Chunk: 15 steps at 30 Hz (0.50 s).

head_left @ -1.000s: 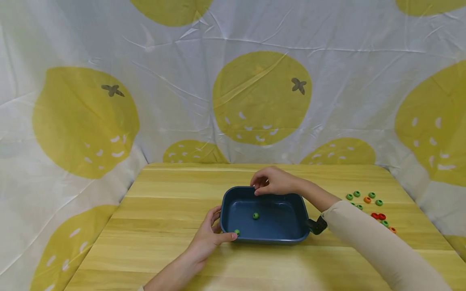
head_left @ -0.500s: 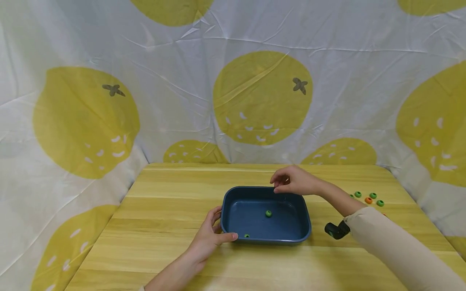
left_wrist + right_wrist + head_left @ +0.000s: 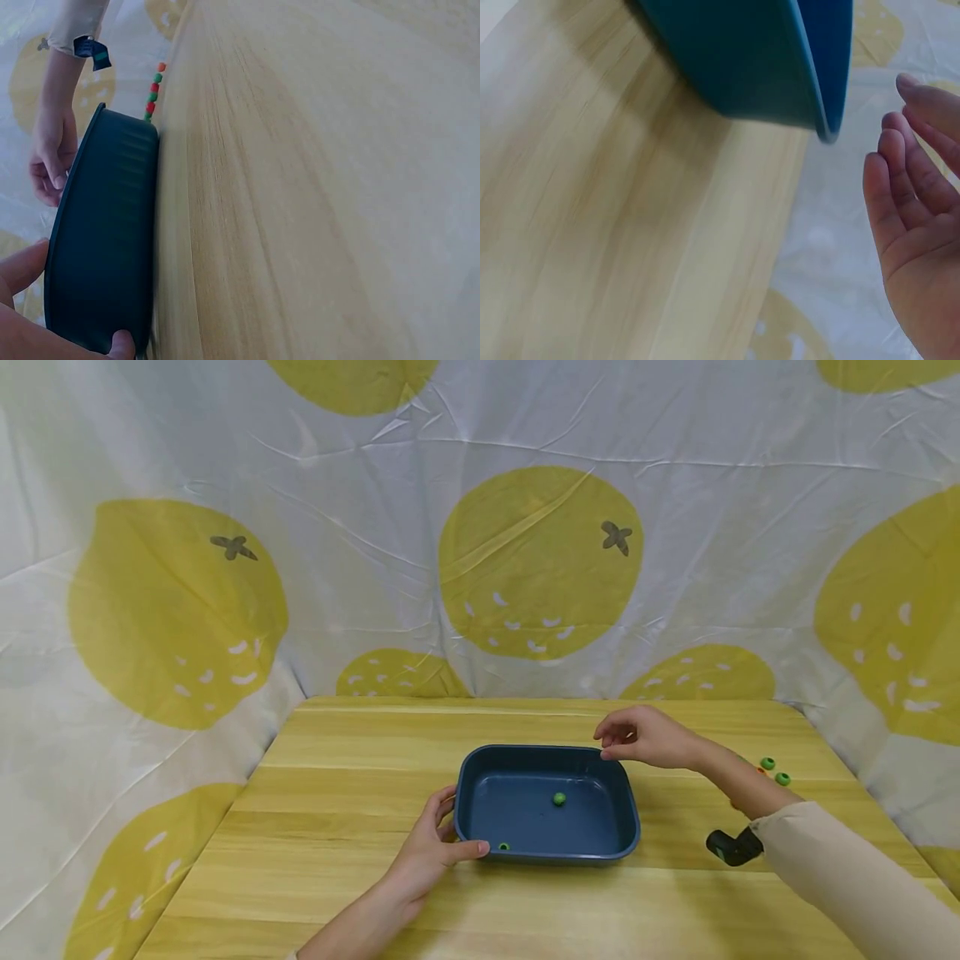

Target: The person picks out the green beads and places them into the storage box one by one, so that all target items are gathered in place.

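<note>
A dark blue rectangular basin point(image 3: 525, 787) sits on the wooden table. My left hand point(image 3: 422, 853) grips its left end, thumb over the near rim and fingers against the outer wall. Inside lie a green bead point(image 3: 559, 799) right of the middle and another green bead point(image 3: 504, 847) by the near wall, partly hidden by the rim. Over the basin's far right corner hovers my right hand point(image 3: 651, 737), its fingers loosely bent. The right wrist view shows nothing between those fingers point(image 3: 885, 187), beside the basin rim point(image 3: 826, 124).
Green beads point(image 3: 767, 763) lie on the table to the right, with others partly hidden behind the right forearm. In the left wrist view, several red, green and orange beads point(image 3: 154, 88) line up beyond the basin. A lemon-print cloth point(image 3: 540, 560) hangs behind the table.
My right hand has moved rightward along the basin's far rim to its right corner. The green bead in the middle has rolled right, and the near one has shifted slightly. My left hand stays put.
</note>
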Motion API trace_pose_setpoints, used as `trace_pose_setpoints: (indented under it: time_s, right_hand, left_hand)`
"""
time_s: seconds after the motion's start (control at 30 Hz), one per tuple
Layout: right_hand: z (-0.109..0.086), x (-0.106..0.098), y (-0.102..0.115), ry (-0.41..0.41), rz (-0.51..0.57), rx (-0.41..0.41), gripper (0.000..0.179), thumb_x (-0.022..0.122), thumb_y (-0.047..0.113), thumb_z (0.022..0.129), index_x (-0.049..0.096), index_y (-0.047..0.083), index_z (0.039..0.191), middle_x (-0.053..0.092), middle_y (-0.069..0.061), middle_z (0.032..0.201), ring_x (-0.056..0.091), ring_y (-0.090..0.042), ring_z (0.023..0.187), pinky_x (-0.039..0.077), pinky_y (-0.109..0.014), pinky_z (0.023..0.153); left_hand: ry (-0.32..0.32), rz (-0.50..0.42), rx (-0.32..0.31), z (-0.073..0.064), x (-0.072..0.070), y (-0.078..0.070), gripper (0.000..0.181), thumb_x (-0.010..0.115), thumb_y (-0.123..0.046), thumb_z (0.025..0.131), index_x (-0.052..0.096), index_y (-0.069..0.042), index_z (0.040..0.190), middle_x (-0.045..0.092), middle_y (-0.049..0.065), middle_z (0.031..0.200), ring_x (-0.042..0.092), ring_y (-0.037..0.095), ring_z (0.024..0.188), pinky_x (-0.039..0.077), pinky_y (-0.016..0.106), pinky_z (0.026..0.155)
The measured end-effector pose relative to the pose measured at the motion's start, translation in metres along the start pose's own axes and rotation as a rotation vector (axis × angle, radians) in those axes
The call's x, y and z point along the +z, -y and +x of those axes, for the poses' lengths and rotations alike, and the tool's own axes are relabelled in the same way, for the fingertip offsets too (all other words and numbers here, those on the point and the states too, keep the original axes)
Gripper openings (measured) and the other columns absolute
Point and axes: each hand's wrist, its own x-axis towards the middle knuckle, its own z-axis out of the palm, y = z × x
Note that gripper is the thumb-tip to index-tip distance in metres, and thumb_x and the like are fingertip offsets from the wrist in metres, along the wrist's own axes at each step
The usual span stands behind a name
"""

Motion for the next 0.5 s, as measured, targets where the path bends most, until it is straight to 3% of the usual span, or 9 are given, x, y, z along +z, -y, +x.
trace_pose_setpoints:
  time_s: [0.5]
  right_hand:
    - [-0.051, -0.021, -0.021, -0.099, 0.003, 0.084, 0.022, 0.076, 0.010, 0.095, 0.071, -0.001, 0.113, 0.069, 0.000, 0.093, 0.067, -0.018, 0.081, 0.058, -0.028, 0.072]
  left_hand:
    - [-0.003, 0.009, -0.011, 0.000, -0.001, 0.001, 0.098, 0.087, -0.001, 0.080, 0.029, -0.009, 0.159, 0.032, 0.018, 0.163, 0.043, 0.042, 0.141, 0.042, 0.052, 0.107]
